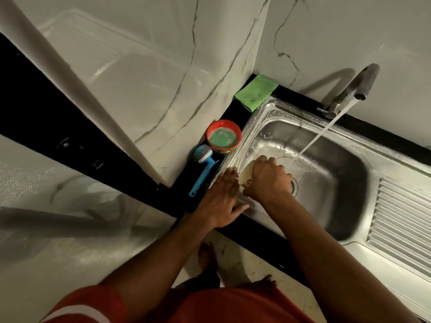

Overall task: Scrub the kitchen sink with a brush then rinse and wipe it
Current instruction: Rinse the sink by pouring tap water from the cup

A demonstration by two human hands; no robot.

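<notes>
- the sink (338,169) is set in a black worktop (177,194); its left rim lies directly under both hands, so the coming move, judged to be a rinse of that rim, turns on the short gap between cup and rim.
- the right hand (268,178) is curled round a small cream cup (246,174); the grip is clamped on it, and the cup is tipped with its mouth toward the left rim.
- the left hand (224,197) is laid flat on that rim just beside the cup, fingers straight and pointing away from the person; its grip is apart and nothing is held.
- the brush (203,170) is left on the worktop just left of the sink, apart from both hands. its long axis runs away from the person, with the bristle head at the far end by a red tub (223,137) of green paste and the handle end nearest the left hand, which is the nearer one to reach it.
- the tap (349,92) is running, and the stream (321,134) lands in the basin beyond the right hand, not in the cup.
- the steel looks wet and streaked, with ribbed draining grooves at the right.
- a green cloth (255,92) is kept at the far corner, well apart from the hands; wiping is judged not yet begun.
</notes>
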